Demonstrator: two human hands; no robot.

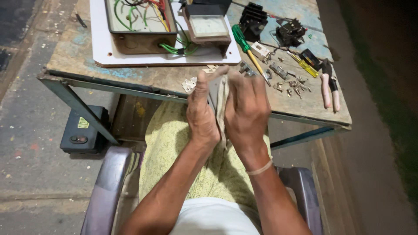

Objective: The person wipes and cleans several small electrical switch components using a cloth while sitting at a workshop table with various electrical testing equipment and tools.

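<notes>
both hands up together in front of the chest, palms facing each other. left hand (202, 111) and right hand (247, 109) pressed on a pale cloth (222, 102) that hangs between them, fingers curled in, so both are clamped on the cloth. whether a small part is wrapped inside, cannot tell. reads as a wiping or rubbing step, cloth worked between the palms. next move would call for a firm pinch on the cloth and keeping it clear of the loose bits just beyond the fingertips. just past the hands on the tabletop (143, 76): small metal parts (289, 85), green-handled screwdriver (244, 45), pink-handled pliers (329, 87) further to the right. beyond the left hand sits an open box with wires (139, 21) and a meter (208, 26) on a white board (100, 48). below the hands, a yellow-green lap cloth (170, 139).
</notes>
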